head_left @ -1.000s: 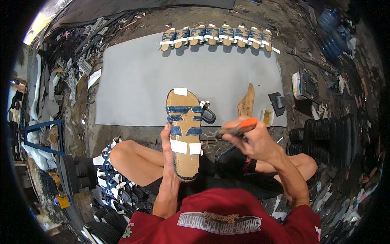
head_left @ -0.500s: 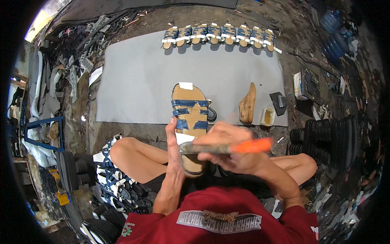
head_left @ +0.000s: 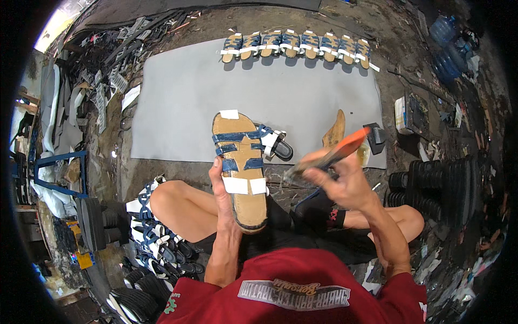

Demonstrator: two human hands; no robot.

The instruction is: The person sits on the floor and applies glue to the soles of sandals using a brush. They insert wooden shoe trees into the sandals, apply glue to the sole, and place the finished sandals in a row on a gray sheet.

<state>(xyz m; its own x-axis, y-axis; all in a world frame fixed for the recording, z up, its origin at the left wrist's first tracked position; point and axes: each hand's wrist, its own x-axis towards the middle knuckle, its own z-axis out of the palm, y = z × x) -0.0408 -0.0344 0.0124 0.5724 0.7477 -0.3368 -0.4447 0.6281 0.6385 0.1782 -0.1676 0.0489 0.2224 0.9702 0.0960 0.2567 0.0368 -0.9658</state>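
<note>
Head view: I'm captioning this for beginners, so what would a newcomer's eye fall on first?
Probably the blue-strapped tan sandal, held up near the centre in the left hand. Next, the orange-ended tool in the right hand, right of the sandal. Beyond them, a row of similar sandals lines the far edge of the grey sheet.

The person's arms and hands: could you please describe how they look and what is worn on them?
Short dark red fabric sleeves cover the upper arms. The left sleeve carries a green gear-shaped print; the right sleeve shows a small white marking at the picture's right side of it. The left hand and right hand are gloveless; no watch or bracelet shows.
</note>
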